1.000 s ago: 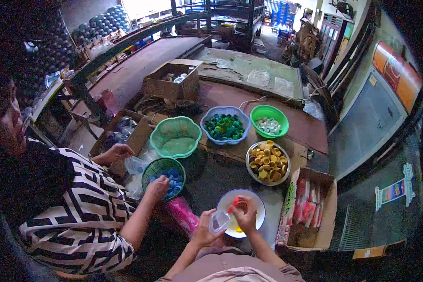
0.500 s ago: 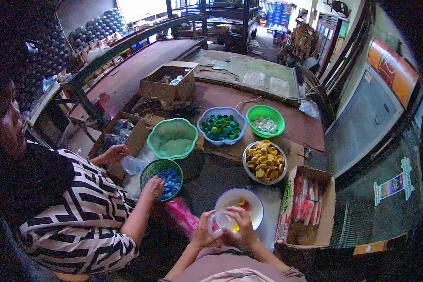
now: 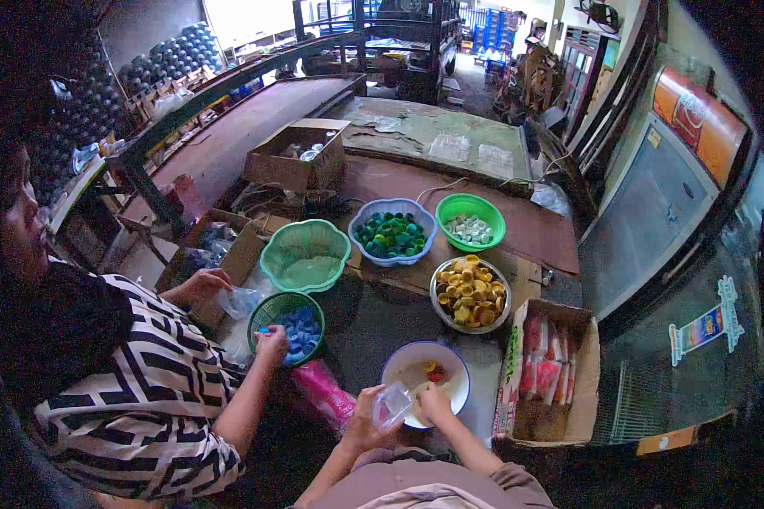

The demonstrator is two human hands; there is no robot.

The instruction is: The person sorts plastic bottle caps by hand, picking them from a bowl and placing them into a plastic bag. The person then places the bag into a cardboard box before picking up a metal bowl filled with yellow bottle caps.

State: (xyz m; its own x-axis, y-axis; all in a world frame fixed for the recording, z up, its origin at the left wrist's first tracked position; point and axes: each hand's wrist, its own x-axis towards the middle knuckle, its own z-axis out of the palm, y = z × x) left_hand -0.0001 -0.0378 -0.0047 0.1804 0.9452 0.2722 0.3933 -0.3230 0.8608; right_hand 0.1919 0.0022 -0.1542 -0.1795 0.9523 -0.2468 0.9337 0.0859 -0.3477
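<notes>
My left hand [image 3: 367, 424] is closed round a small clear plastic bag [image 3: 391, 405], held upright beside the bowl. My right hand [image 3: 435, 404] is inside a white enamel bowl [image 3: 461, 397] with a blue rim. Its fingers are drawn together, and whatever they grip is hidden. Just beyond the fingertips lie a few red and yellow caps [image 3: 435, 371] on the bowl's bottom. A pink plastic packet [image 3: 324, 393] lies to the left of my left hand.
A co-worker at left holds a clear bag [image 3: 240, 300] and a blue cap over a green basket [image 3: 253, 338] of blue caps. Ahead stand a pale green basin [image 3: 304, 227], green caps [image 3: 390, 234], white caps [image 3: 469, 230] and yellow caps [image 3: 469, 291]. A carton [image 3: 586, 407] holds red packets.
My right hand has left the plastic bag and gone into the bowl. My left hand keeps the bag. The co-worker's right hand has risen slightly from the blue caps with one.
</notes>
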